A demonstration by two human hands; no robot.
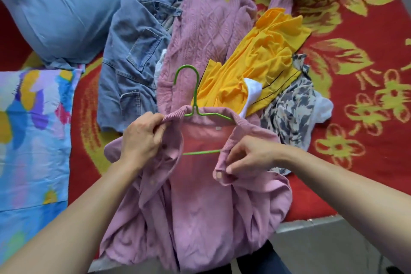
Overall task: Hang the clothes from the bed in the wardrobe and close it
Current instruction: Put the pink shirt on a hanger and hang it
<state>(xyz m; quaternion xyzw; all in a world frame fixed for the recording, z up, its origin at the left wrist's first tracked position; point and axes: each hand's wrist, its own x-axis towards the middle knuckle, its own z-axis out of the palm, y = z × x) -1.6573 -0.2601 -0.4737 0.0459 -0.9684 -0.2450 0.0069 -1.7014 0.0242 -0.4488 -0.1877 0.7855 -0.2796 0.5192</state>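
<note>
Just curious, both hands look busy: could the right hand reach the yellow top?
Probably, once it lets go of the pink shirt: the right hand pinches its front edge, and the yellow top lies exposed just beyond.

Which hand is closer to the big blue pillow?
Left. The left hand grips the pink shirt by its collar, below and to the right of the pillow in the picture. The right hand pinches the shirt's other side, farther off, past the green hanger.

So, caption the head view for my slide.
Left hand and right hand grip a pink shirt draped on a green hanger.
</note>
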